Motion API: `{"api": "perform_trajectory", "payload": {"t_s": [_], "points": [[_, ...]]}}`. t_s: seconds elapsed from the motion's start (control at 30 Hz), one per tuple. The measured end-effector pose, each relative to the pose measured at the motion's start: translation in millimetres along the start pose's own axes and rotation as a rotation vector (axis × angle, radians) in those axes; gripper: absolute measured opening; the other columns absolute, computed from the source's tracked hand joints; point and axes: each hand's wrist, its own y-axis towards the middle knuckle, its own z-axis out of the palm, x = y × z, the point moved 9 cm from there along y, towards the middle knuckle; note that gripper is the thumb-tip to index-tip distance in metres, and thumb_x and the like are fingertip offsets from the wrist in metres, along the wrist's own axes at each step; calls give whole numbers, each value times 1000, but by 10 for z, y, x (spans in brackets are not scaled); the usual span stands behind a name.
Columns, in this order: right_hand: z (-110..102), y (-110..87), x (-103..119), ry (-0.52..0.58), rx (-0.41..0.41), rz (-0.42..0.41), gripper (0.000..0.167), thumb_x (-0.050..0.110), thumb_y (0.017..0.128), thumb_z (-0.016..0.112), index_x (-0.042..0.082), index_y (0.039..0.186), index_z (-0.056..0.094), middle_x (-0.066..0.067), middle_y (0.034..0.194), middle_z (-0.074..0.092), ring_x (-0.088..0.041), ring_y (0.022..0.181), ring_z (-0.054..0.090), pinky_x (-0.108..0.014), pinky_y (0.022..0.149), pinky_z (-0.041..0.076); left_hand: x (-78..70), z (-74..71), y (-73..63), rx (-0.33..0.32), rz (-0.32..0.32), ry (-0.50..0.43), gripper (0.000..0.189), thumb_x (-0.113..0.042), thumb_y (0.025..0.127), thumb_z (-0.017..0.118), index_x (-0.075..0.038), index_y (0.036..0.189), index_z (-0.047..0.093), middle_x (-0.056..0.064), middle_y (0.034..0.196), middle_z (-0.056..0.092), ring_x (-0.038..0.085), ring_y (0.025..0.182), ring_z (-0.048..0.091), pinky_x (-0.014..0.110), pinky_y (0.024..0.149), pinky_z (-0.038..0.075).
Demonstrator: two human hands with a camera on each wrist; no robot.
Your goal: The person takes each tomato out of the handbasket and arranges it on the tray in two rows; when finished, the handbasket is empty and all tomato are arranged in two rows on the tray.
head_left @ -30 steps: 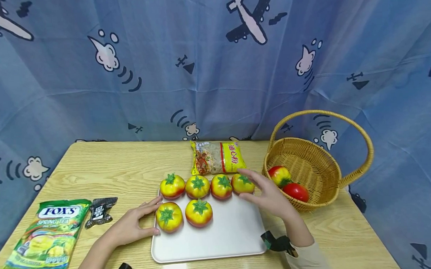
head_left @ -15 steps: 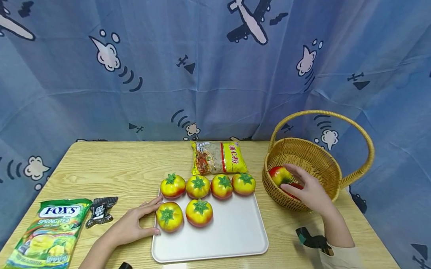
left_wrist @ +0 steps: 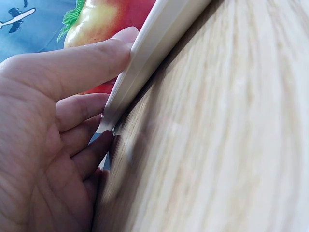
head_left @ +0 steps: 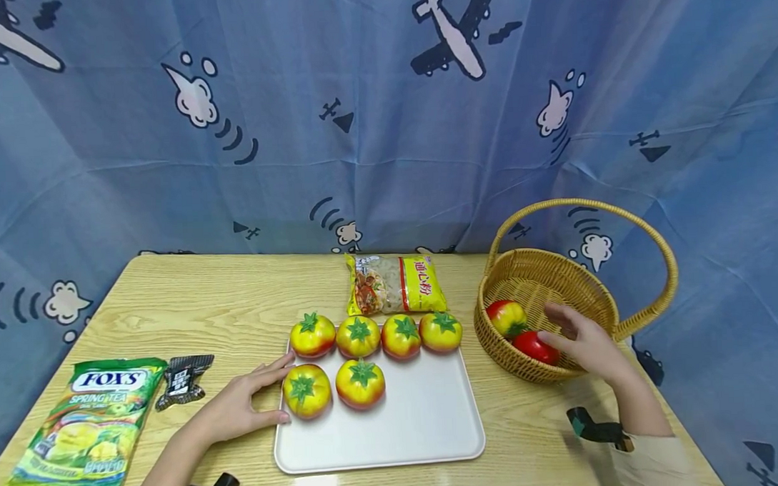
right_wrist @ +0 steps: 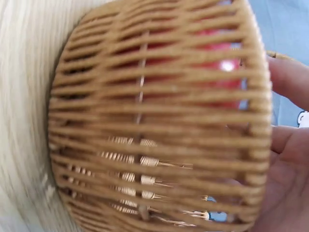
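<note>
In the head view a white tray [head_left: 427, 420] carries several yellow-and-red tomatoes [head_left: 360, 384] with green leafy tops, a row of them along its far edge. My left hand [head_left: 237, 405] rests at the tray's left edge; its thumb [left_wrist: 96, 60] touches the rim in the left wrist view. My right hand [head_left: 588, 343] reaches over the near rim of a wicker basket [head_left: 544, 266], holding nothing, fingers apart. Beside its thumb inside the basket lies a red tomato [head_left: 534, 347], with a red-and-yellow one [head_left: 505, 317] behind. In the right wrist view, basket weave [right_wrist: 159, 121] hides part of this hand.
A yellow pasta bag [head_left: 395, 284] lies behind the tray. At the left are a green Fox's candy bag [head_left: 83, 429] and a small black packet [head_left: 181, 381]. The basket's tall handle [head_left: 660, 255] arches up. A blue patterned curtain [head_left: 385, 129] hangs behind the table.
My right hand has left the tomato at the tray's far right corner and moved right to the basket, first over the red-and-yellow tomato, then further right. The left hand stays put.
</note>
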Motion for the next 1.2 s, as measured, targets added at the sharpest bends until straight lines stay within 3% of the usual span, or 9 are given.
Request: {"api": "perform_trajectory", "payload": {"t_s": [0.23,0.57,0.77,1.0,1.2], "points": [[61,62,-83,-23,114,31,64,34,96,54,-11,139,36,-33,136,45,-49,124,45,-58,99,42,10,5,-5,1,-8,-1,75,-51,77,72,-12,137,52,0,152,35,44,136,31,64,106,30],[181,81,-177,-31,285,86,62,37,97,50,-9,137,40,-30,132,50,-45,121,47,-54,94,47,-1,2,-1,9,-13,-9,75,-50,77,72,-11,138,51,1,152,35,49,135,31,66,106,29],[216,97,-240,-10,328,114,65,38,97,50,-10,138,38,-31,134,47,-45,122,46,-53,93,48,-3,2,0,8,-12,-11,75,-50,77,72,-12,138,51,1,152,35,47,135,31,65,106,29],[241,111,-275,5,353,123,66,38,97,51,-11,139,36,-28,130,52,-32,111,55,-37,84,51,-12,-5,7,14,-9,-18,74,-50,77,72,-12,138,51,2,152,35,45,136,30,64,107,29],[239,119,-300,-20,353,137,72,41,96,51,-13,140,33,-32,136,45,-43,122,46,-53,95,47,-14,-7,0,14,-11,-17,74,-49,78,72,-12,138,51,2,152,35,46,136,30,65,107,29]]}}
